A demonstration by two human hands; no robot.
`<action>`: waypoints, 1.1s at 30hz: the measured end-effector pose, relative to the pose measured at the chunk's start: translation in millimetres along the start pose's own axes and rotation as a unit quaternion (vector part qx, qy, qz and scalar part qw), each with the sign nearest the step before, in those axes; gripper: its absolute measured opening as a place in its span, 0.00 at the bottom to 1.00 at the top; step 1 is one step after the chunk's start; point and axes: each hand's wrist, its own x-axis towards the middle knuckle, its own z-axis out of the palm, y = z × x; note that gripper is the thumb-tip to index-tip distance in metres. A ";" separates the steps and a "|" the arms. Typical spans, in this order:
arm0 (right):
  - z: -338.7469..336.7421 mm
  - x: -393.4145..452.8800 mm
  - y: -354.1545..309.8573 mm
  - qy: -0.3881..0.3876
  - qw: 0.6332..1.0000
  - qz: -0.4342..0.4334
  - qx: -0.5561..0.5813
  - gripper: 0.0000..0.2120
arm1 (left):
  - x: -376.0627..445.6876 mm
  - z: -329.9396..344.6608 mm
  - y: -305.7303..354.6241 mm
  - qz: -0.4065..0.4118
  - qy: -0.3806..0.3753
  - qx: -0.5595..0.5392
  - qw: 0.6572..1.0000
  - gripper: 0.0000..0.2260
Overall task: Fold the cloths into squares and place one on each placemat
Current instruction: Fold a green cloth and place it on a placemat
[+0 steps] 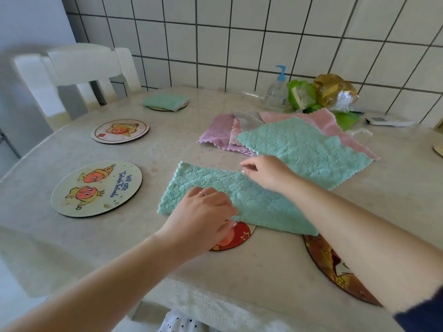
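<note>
- A pale surface (pixel 239 271) fills a white-tiled room corner.
- The left hand (pixel 201 219) pinches the near edge of a half-folded teal cloth (pixel 215 188); the right hand (pixel 266 172) pinches its far edge.
- A placemat (pixel 96 188) to the left reads "We are Twinkle Friends".
- Farther back, spare cloths (pixel 304 144) lie piled; a folded cloth (pixel 165 100) tops the far placemat (pixel 155 108).

A pale table (pixel 167 144) carried round cartoon placemats: a large one (pixel 97 188) at the left, a smaller one (pixel 120 130) beyond it, a far one (pixel 167 107) under a folded mint cloth (pixel 165 101). A teal cloth (pixel 230 200) lay near the front edge, a heap of cloths (pixel 287 137) behind it, a pump bottle (pixel 278 92) by the wall.
</note>
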 end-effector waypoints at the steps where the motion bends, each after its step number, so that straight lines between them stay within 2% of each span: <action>1: 0.1 6.7 -1.5 -0.008 1.000 0.005 -0.008 0.15 | -0.6 1.6 1.4 -0.001 0.000 0.000 1.000 0.14; 4: -2.6 19.2 -4.3 -0.053 0.998 0.012 -0.015 0.13 | 1.5 6.6 4.2 0.000 0.022 0.022 1.000 0.12; 7: -5.3 24.9 -4.7 -0.090 0.996 0.014 -0.020 0.11 | 3.9 8.9 8.5 0.001 0.030 0.025 0.999 0.04; 10: -8.4 25.5 -4.0 -0.113 0.993 -0.001 -0.028 0.11 | 0.9 11.5 8.1 -0.020 0.023 -0.001 1.000 0.09; 13: -15.8 21.0 -3.2 -0.099 0.995 -0.022 -0.012 0.09 | -2.0 9.9 5.3 -0.039 0.023 -0.032 0.998 0.10; 16: -28.4 15.5 1.5 -0.067 0.997 -0.024 0.034 0.07 | -2.0 -1.3 2.8 -0.044 0.045 -0.059 0.996 0.06; 18: -39.5 10.1 3.8 -0.058 0.995 -0.023 0.082 0.07 | -2.5 -9.5 -0.3 -0.074 0.071 -0.092 0.990 0.12; 21: -55.3 0.4 6.2 -0.061 0.984 -0.023 0.164 0.14 | -4.6 -15.5 -11.3 -0.111 0.118 -0.138 0.977 0.09; 23: -60.8 -6.7 5.3 -0.104 0.970 -0.037 0.219 0.21 | -3.9 -14.9 -22.1 -0.101 0.153 -0.129 0.975 0.13; 25: -61.4 -13.1 3.9 -0.148 0.950 -0.036 0.273 0.23 | -1.1 -13.1 -33.3 -0.084 0.161 -0.135 0.974 0.18; 28: -57.1 -24.1 -1.9 -0.145 0.936 -0.023 0.321 0.24 | 4.8 -12.8 -48.3 -0.098 0.138 -0.202 0.965 0.24; 33: -35.5 -41.3 -0.6 -0.111 0.922 -0.023 0.370 0.29 | 11.0 -23.1 -76.0 -0.081 0.049 -0.286 0.953 0.20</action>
